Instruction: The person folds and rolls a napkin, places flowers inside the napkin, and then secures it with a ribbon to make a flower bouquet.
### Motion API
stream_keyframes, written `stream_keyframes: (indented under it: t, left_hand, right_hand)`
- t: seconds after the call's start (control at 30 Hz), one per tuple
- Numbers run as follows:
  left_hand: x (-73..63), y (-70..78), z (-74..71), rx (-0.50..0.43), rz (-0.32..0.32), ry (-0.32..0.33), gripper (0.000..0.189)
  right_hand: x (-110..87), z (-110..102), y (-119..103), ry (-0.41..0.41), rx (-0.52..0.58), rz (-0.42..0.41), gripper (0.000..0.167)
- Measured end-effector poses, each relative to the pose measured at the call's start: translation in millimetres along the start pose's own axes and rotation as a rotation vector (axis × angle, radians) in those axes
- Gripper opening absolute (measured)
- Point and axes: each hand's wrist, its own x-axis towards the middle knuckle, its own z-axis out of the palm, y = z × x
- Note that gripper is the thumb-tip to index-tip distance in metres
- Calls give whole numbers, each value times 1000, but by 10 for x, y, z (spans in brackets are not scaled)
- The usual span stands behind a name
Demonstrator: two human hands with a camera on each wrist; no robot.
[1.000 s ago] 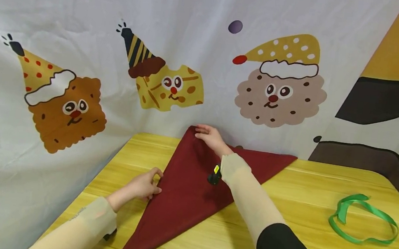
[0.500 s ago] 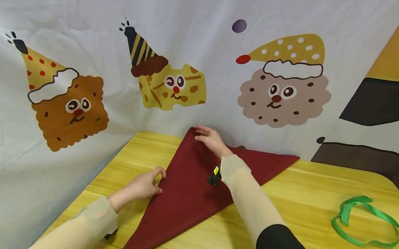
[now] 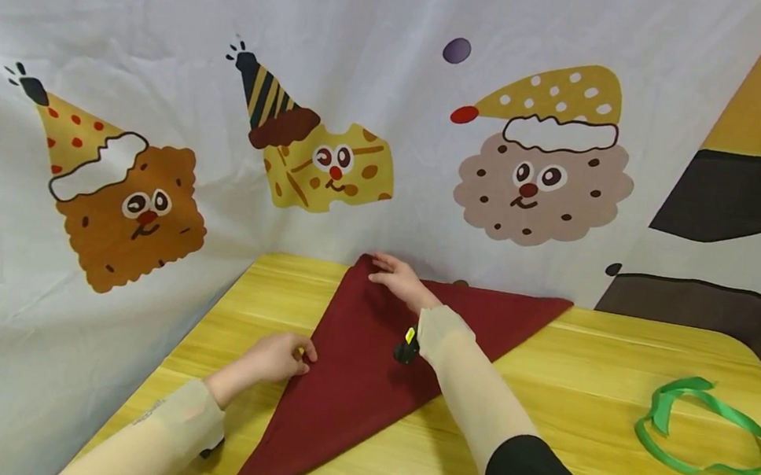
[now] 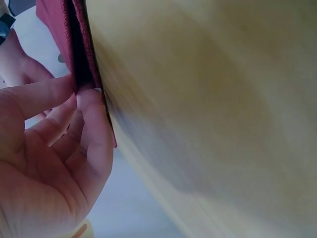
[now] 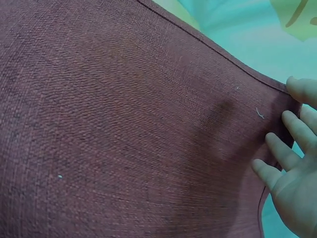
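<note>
A dark red cloth point(image 3: 347, 392), folded into a triangle, spreads over the table, its far corner raised against the backdrop. My right hand point(image 3: 400, 279) holds that raised corner; in the right wrist view its fingers point(image 5: 280, 151) lie on the weave near the hemmed edge. My left hand point(image 3: 276, 357) is at the cloth's left edge. The left wrist view shows its thumb and index finger pinching the edge point(image 4: 81, 39), where two layers stand slightly apart. The cloth's part beneath my right forearm is hidden.
A green ribbon point(image 3: 697, 470) lies in a loose loop at the right of the wooden table point(image 3: 579, 420). A white printed backdrop point(image 3: 423, 5) hangs along the left side and back, right behind the raised corner.
My right hand has come down a little with the raised corner. My left thumb and fingers have drawn closer together at the left edge. The ribbon stays in place.
</note>
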Motion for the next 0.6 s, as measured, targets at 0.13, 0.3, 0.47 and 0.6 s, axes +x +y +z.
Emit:
stream_keyframes:
  t: [0.13, 0.3, 0.47, 0.6]
  left_hand:
    - [6, -6, 7, 39, 19, -3, 12]
    - [5, -1, 9, 61, 38, -2, 14]
    - [-10, -3, 12, 59, 30, -6, 14]
    - [-13, -6, 14, 57, 26, -14, 14]
  right_hand:
    - [24, 30, 51, -8, 9, 9, 60]
    - [54, 60, 83, -14, 20, 14, 61]
    - [86, 100, 98, -8, 18, 21, 62]
    - [88, 134, 107, -5, -10, 22, 62]
